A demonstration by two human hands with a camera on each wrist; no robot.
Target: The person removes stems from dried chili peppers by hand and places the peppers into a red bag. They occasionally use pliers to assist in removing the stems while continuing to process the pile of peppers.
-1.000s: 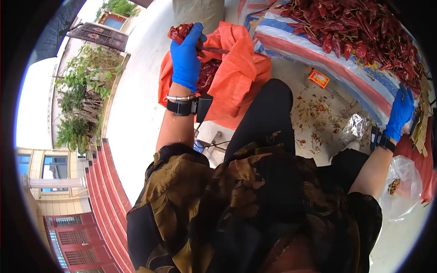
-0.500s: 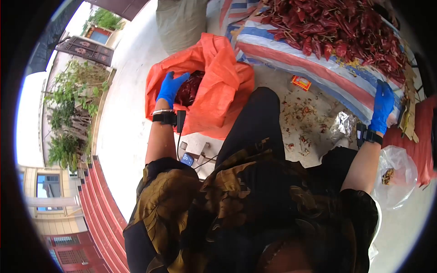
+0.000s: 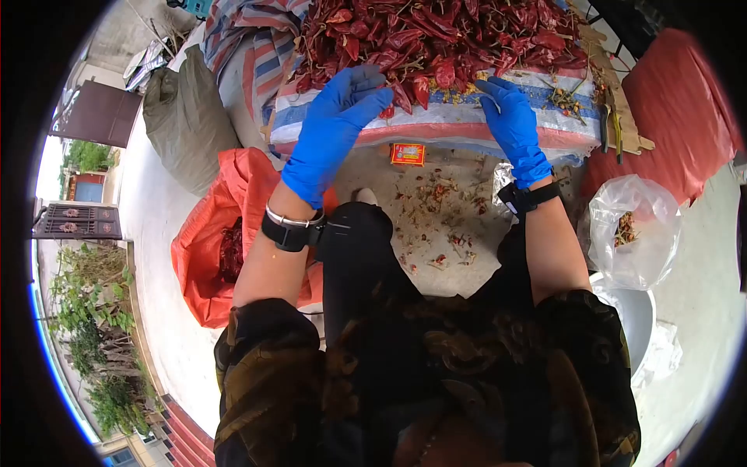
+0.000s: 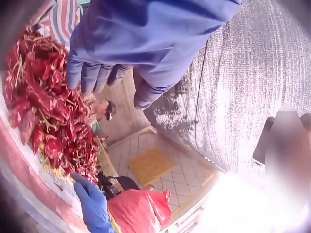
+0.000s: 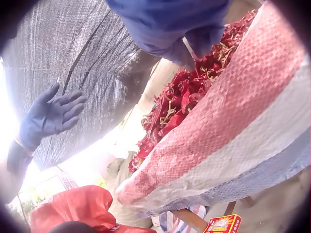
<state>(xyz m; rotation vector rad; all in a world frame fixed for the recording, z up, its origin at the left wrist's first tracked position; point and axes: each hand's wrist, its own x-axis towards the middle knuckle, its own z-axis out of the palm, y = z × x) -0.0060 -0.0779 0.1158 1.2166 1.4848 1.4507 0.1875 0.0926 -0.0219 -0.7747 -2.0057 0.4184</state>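
Both hands wear blue gloves. My left hand [image 3: 334, 132] is raised over the near left edge of a heap of dried red chilies [image 3: 436, 39], fingers loosely extended and holding nothing. In the right wrist view its open palm [image 5: 51, 114] faces the camera. My right hand [image 3: 512, 128] is at the near edge of the heap, fingers fairly straight, above the striped woven sheet [image 3: 459, 117] under the chilies. In the left wrist view the right fingertips [image 4: 80, 179] are beside the chilies. A pale chili stem shows near the right fingers in the right wrist view.
An orange-red woven sack [image 3: 194, 249] with chilies inside stands at my left, a greenish-grey sack [image 3: 187, 117] behind it. A red and yellow box [image 3: 408, 154] lies beneath the sheet's edge. At right are a clear plastic bag [image 3: 638, 226], a metal basin [image 3: 634, 323] and a red sack [image 3: 661, 117].
The left hand carried chilies to the orange-red sack, let them go there, and has come back over the heap without them. The view has swung toward the heap; the right hand stays near its edge.
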